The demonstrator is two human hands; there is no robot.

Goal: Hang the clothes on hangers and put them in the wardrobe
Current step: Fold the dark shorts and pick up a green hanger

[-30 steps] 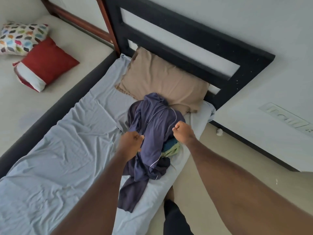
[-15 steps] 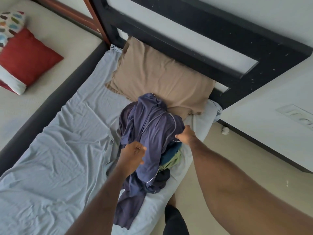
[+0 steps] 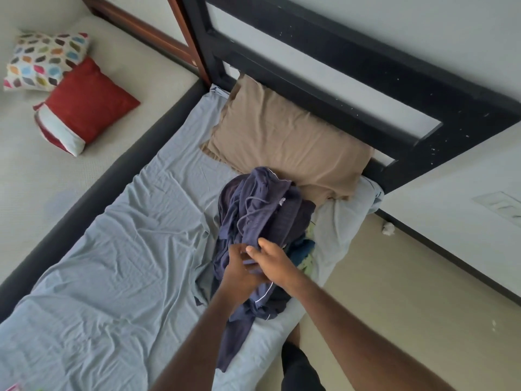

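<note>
patterned cushion: far left on the beige mattress, top corner of my view.
red cushion: just beside it, overlapping its lower right corner; a white panel shows at its lower end.
dark frame: runs diagonally between the beige mattress and the bed.
sheet: pale blue, creased, covers the bed I'm looking down on.
pillow: tan, at the head of the bed against the black headboard.
shirt: dark navy with thin white piping, bunched on top of a clothes pile near the right edge of the bed, its top touching the pillow's lower edge; one part trails down toward the bed edge.
left hand: at the shirt's middle, fingers curled into the fabric (grip reads as a pinch; fingertips partly hidden by the right hand).
right hand: touching the left one, fingers together and bent, thumb up, closed on a fold of the same shirt.
other clothes: teal and light green bits poke out under the shirt's right side.
floor: beige, right of the bed, with a small white crumpled scrap near the wall.
</note>
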